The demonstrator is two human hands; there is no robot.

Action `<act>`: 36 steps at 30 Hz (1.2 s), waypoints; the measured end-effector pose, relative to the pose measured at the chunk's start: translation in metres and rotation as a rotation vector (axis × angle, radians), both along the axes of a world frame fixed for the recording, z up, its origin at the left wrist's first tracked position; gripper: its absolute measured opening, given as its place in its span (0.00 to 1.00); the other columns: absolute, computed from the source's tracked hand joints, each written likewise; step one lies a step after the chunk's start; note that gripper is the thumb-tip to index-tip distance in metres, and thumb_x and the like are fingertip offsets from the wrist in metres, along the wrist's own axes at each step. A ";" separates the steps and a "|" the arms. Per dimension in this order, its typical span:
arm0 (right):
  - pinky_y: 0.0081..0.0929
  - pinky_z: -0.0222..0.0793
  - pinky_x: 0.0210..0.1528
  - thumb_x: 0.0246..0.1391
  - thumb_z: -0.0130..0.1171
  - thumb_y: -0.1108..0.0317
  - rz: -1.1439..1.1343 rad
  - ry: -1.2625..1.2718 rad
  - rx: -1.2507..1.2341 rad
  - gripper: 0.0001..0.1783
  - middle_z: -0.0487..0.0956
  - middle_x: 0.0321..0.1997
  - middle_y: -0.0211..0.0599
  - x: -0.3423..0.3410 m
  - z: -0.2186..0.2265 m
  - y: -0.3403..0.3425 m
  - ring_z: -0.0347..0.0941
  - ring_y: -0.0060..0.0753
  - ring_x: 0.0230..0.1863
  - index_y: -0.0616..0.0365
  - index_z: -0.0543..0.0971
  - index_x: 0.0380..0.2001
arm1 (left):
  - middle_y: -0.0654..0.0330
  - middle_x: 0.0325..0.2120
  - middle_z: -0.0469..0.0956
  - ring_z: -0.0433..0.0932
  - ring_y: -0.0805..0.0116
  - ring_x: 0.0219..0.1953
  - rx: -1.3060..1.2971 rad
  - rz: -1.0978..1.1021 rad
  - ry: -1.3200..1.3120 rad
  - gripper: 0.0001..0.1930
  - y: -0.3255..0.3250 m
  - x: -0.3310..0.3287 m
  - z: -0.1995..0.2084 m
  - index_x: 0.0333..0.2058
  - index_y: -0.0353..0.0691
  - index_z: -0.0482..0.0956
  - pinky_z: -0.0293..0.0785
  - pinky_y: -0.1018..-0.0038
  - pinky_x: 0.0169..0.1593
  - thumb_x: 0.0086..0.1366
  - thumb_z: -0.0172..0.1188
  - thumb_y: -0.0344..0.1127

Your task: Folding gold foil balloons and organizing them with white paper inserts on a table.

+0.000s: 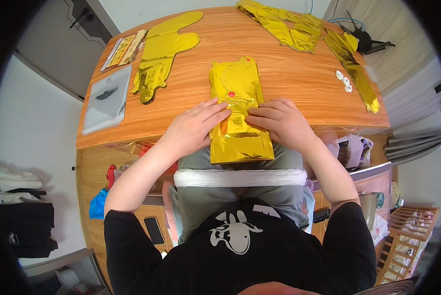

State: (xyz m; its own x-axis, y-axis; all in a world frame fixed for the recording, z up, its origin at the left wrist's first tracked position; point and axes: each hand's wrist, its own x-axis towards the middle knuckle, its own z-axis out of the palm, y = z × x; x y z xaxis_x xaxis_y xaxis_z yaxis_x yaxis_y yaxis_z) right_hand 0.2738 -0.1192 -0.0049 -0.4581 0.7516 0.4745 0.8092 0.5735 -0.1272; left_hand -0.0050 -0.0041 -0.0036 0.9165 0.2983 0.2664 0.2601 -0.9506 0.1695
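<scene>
**Folded gold foil [237, 113] under two hands, at the front edge of the table [191, 108]**

In the head view, we see the folded gold foil in the middle of the frame. Its upper part lies on the table, and its lower end passes the front edge, above the lap.

The left hand [196, 120] and the right hand [284, 120] lie on its two sides, with their fingers stretched over the top. The thumbs are not clear to us, so we cannot tell if either grip pinches the foil's edge.

We judge the foil to be light, soft and quite slippery, easy to crease and perhaps to tear. We would hold it by the side edges, with flat fingers, and keep nails away.

The table has a smooth wood-grain surface. At its upper left rest a flat gold balloon [169, 42], printed cards [124, 49] and clear plastic bags [107, 101]. At the upper right are another crumpled foil [304, 29], a long gold strip [351, 64] and small white discs [346, 81].

Around, we notice a grey door [78, 39] at upper left, dark clothes [26, 226] at lower left, and a wooden rack [417, 216] at lower right.
</scene>
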 end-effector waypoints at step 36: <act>0.27 0.69 0.35 0.58 0.68 0.66 -0.618 0.679 -0.458 0.47 0.76 0.23 0.33 -0.025 0.019 0.045 0.72 0.25 0.27 0.61 0.56 0.75 | 0.66 0.30 0.70 0.72 0.79 0.29 -0.813 0.363 -0.278 0.56 0.033 0.023 0.018 0.77 0.46 0.37 0.74 0.78 0.40 0.63 0.70 0.27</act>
State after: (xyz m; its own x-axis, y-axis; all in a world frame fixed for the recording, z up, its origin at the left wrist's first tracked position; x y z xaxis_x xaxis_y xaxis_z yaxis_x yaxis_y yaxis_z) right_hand 0.2487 -0.0745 0.0141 0.3287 0.9394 0.0972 0.6222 -0.1380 -0.7706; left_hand 0.0176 0.0284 0.0143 0.6654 0.7451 0.0459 0.3680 -0.3808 0.8483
